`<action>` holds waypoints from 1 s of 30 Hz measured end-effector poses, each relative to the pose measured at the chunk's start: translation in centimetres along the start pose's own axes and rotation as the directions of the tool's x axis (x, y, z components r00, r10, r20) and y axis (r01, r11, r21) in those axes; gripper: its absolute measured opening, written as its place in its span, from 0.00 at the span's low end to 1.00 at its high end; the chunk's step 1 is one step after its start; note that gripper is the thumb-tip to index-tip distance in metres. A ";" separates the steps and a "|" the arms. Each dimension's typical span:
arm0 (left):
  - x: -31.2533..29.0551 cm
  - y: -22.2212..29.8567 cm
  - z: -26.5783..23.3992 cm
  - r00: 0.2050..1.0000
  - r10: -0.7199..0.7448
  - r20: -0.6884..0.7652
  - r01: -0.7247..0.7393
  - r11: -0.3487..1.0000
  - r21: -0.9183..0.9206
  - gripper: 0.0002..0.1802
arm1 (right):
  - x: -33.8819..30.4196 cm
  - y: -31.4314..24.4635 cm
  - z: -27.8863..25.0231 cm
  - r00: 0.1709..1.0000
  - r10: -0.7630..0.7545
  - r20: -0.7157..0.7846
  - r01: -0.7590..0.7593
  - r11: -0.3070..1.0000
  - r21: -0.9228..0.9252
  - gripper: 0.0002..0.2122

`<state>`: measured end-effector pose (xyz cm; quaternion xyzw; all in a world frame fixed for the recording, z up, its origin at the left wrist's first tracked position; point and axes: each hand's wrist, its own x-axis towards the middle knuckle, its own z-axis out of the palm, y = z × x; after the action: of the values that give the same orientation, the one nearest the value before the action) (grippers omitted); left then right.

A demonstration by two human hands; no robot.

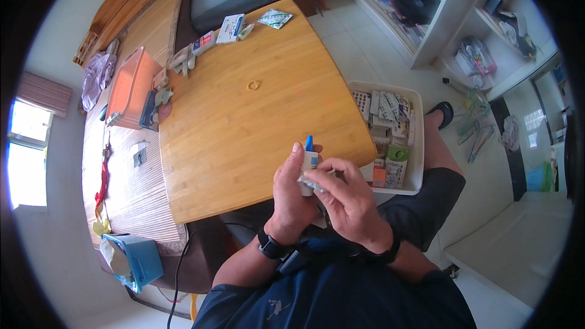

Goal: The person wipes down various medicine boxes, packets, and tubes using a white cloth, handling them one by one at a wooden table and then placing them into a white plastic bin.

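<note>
My left hand [287,184] is closed around a small white bottle [309,161] with a blue tip, held upright at the table's near edge. My right hand [352,201] pinches a small crumpled grey-white piece [312,182] against the bottle's lower side; whether it is tissue or cloth I cannot tell. Fingers hide part of the bottle. Below both hands is my lap, and the wooden table [231,140] lies just beyond them. On it, farther off, rests a yellowish rubber band [253,85].
A white bin [417,146] packed with medicine boxes stands right of the table. Boxes, including a white-and-blue box [231,28], and a green-white packet [275,18] line the far side. At left are an orange basket [129,88] and a blue bin [146,262]. A black cable [178,271] hangs lower left.
</note>
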<state>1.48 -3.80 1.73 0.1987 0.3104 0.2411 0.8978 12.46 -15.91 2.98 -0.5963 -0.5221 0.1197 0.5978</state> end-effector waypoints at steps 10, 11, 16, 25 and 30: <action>-0.2 -0.7 0.5 1.000 -0.025 0.009 0.025 1.000 0.013 0.28 | 2.3 0.9 -1.1 0.992 -0.083 -0.095 0.059 0.971 -0.231 0.21; -0.2 -0.8 0.5 1.000 -0.009 0.023 0.009 1.000 0.014 0.28 | 2.4 0.9 -1.1 0.993 -0.070 -0.098 0.048 0.975 -0.217 0.21; 0.8 0.5 -2.3 0.982 -0.050 0.181 0.050 0.999 0.002 0.29 | 0.0 -0.6 -0.8 0.983 -0.133 0.125 0.150 0.979 -0.140 0.20; 0.0 -0.5 1.5 0.995 0.020 -0.101 -0.014 0.998 0.064 0.26 | 0.6 0.3 -1.7 0.989 -0.148 -0.004 0.143 0.958 -0.248 0.23; 0.3 -0.6 0.5 0.999 0.048 0.006 -0.048 0.981 0.188 0.34 | 0.3 0.5 -1.6 0.998 -0.067 -0.014 0.063 0.980 -0.191 0.20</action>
<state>2.20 -4.23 1.61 0.2903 0.3263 0.2319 0.8692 14.08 -16.48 3.14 -0.6345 -0.5443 0.0434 0.5470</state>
